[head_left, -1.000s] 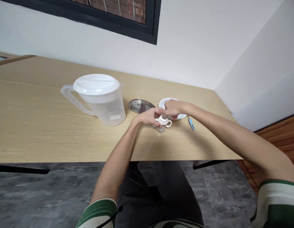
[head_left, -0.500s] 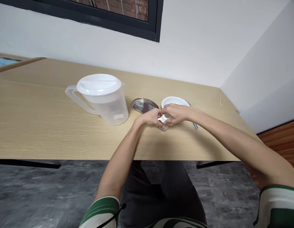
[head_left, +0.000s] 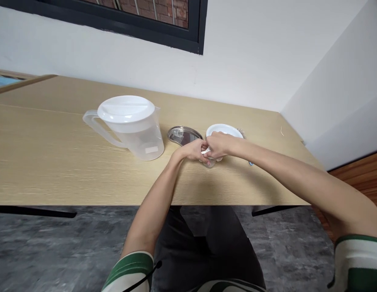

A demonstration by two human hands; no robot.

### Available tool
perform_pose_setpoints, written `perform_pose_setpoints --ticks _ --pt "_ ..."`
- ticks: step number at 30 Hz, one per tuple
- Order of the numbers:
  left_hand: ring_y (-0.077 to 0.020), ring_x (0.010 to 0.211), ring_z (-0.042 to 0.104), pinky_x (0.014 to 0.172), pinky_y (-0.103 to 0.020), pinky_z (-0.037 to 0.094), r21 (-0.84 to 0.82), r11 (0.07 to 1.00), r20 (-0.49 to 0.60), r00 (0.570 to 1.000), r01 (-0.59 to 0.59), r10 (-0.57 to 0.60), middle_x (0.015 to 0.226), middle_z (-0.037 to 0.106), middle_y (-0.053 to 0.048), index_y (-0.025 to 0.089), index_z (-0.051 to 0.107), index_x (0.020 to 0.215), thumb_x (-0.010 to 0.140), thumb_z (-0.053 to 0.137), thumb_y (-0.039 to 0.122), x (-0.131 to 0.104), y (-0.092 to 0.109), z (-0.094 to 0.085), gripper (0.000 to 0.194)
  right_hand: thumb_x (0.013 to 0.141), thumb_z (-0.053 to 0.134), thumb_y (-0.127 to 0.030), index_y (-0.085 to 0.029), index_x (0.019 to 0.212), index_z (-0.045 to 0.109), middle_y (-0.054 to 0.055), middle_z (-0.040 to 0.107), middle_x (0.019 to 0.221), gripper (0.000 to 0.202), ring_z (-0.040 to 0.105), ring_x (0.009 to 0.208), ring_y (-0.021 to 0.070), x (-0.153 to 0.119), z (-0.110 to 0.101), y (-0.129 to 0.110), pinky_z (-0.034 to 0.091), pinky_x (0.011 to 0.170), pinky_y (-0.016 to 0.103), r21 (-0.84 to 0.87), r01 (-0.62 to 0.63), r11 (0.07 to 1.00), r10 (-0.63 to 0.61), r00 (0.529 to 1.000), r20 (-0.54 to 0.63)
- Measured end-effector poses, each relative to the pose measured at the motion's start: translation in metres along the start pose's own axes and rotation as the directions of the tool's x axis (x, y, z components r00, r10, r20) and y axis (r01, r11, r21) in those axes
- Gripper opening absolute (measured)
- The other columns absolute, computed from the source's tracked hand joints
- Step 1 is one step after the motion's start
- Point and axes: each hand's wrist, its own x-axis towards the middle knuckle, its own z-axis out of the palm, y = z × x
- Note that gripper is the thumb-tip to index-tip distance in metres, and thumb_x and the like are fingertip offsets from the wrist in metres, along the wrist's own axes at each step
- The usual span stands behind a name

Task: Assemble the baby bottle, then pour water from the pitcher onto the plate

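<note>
In the head view, a small clear bottle [head_left: 209, 163] with a white top stands low over the table, between my hands. My left hand [head_left: 195, 150] is closed around it from the left, thumb and fingers at its upper part. From above and the right, my right hand [head_left: 218, 144] closes over the white top, which it mostly hides. A white bowl [head_left: 224, 126] sits just behind my right hand. Left of it lies a kidney-shaped metal tray [head_left: 186, 137] with a small clear item inside.
A large translucent pitcher [head_left: 132, 127] with a white lid stands to the left on the wooden table [head_left: 69, 166]. A brush with a blue handle tip [head_left: 250, 163] lies partly hidden under my right forearm. A wall and window frame rise behind.
My right hand has turned, its fingers curling in tighter over the bottle's white top, which shows less now. My left hand keeps its hold.
</note>
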Motion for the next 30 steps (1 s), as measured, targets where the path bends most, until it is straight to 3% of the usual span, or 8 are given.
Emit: perform_pose_setpoints --ticks 2,4,6,8,13,20,24,30 --pt "-0.0160 0.072 0.062 0.067 -0.025 0.046 -0.014 1.000 0.047 0.999 -0.005 0.005 0.076 0.068 0.001 0.013 0.071 0.084 0.051 0.094 0.026 -0.001 0.001 0.000 0.042 0.082 0.075 -0.054 -0.014 0.088 0.078 0.017 0.075 0.083 0.040 0.071 0.084 0.0317 -0.001 -0.015 0.003 0.047 0.071 0.036 0.009 -0.040 0.999 0.040 0.999 -0.017" --pt "-0.0191 0.086 0.069 0.079 -0.027 0.051 -0.082 0.997 0.081 0.997 -0.008 0.015 0.090 0.075 -0.003 0.013 0.073 0.096 0.052 0.094 0.022 -0.002 0.003 0.001 0.049 0.087 0.068 -0.062 -0.012 0.096 0.078 0.017 0.077 0.087 0.052 0.072 0.086 0.0305 0.002 -0.029 0.012 0.047 0.074 0.034 0.082 -0.061 0.995 0.074 0.982 -0.171" --pt "-0.0206 0.094 0.072 0.086 -0.029 0.052 -0.143 0.990 0.094 0.996 0.003 0.011 0.101 0.078 -0.007 0.014 0.074 0.103 0.051 0.094 0.019 -0.004 0.004 0.002 0.056 0.096 0.056 -0.062 -0.010 0.111 0.075 0.016 0.078 0.095 0.057 0.071 0.093 0.0285 0.012 -0.037 0.023 0.047 0.080 0.033 0.177 -0.071 0.982 0.130 0.926 -0.354" --pt "-0.0210 0.095 0.072 0.087 -0.030 0.053 -0.161 0.987 0.110 0.994 0.015 0.003 0.103 0.078 -0.008 0.014 0.074 0.103 0.051 0.093 0.017 -0.006 0.005 0.001 0.055 0.100 0.053 -0.054 -0.009 0.119 0.072 0.019 0.078 0.104 0.052 0.071 0.100 0.0291 0.031 -0.035 0.034 0.048 0.084 0.033 0.190 -0.076 0.979 0.150 0.899 -0.412" --pt "-0.0202 0.090 0.071 0.082 -0.029 0.052 -0.119 0.993 0.115 0.993 0.018 -0.004 0.097 0.077 -0.004 0.015 0.073 0.097 0.051 0.092 0.014 -0.013 0.004 -0.007 0.049 0.096 0.065 -0.039 -0.006 0.137 0.063 0.017 0.076 0.118 0.052 0.071 0.104 0.0263 0.090 -0.005 0.044 0.049 0.087 0.031 0.193 0.039 0.980 0.027 0.943 -0.333" --pt "-0.0198 0.084 0.068 0.073 -0.027 0.050 -0.033 0.999 0.133 0.991 0.036 -0.031 0.089 0.074 0.000 0.016 0.070 0.092 0.052 0.089 0.016 -0.019 0.003 -0.016 0.044 0.098 0.061 -0.026 -0.008 0.139 0.062 0.019 0.070 0.131 0.045 0.066 0.118 0.0241 0.145 0.015 0.032 0.047 0.100 0.030 0.096 0.230 0.968 -0.179 0.909 -0.377" --pt "-0.0204 0.083 0.068 0.071 -0.027 0.049 0.007 0.999 0.121 0.992 0.038 -0.038 0.088 0.074 0.000 0.017 0.072 0.092 0.052 0.089 0.015 -0.020 0.003 -0.015 0.043 0.101 0.056 -0.040 -0.012 0.133 0.067 0.018 0.070 0.130 0.043 0.067 0.114 0.0246 0.164 0.016 0.018 0.048 0.095 0.031 0.021 0.269 0.963 -0.246 0.908 -0.338" --pt "-0.0223 0.091 0.069 0.076 -0.028 0.050 -0.076 0.995 0.115 0.992 0.063 -0.054 0.093 0.075 -0.001 0.018 0.071 0.089 0.049 0.091 0.013 -0.020 0.001 -0.012 0.045 0.098 0.058 -0.054 -0.013 0.122 0.071 0.020 0.073 0.123 0.050 0.069 0.109 0.0289 0.187 0.025 -0.002 0.049 0.085 0.032 -0.060 0.189 0.980 -0.198 0.936 -0.292"
